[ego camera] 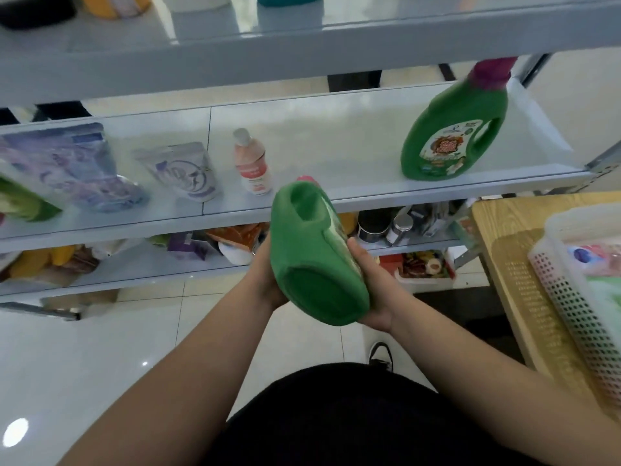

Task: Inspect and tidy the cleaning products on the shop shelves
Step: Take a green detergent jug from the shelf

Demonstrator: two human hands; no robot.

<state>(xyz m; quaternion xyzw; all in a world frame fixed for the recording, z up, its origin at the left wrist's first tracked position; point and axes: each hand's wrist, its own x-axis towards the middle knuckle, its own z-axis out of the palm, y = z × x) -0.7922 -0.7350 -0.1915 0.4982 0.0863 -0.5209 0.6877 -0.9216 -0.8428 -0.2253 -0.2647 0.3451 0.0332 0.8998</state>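
I hold a green detergent jug tipped away from me, its base facing the camera and its pink cap pointing at the shelf. My left hand grips its left side and my right hand cups its right side and bottom. A second green jug with a purple cap stands upright on the middle shelf at the right. On the same shelf stand a small peach bottle, a white-and-purple pouch and a larger purple pouch.
An upper shelf overhangs the top of the view. The lower shelf holds mixed packets and dark jars. A wooden table at right carries stacked perforated baskets. Glossy tiled floor lies below.
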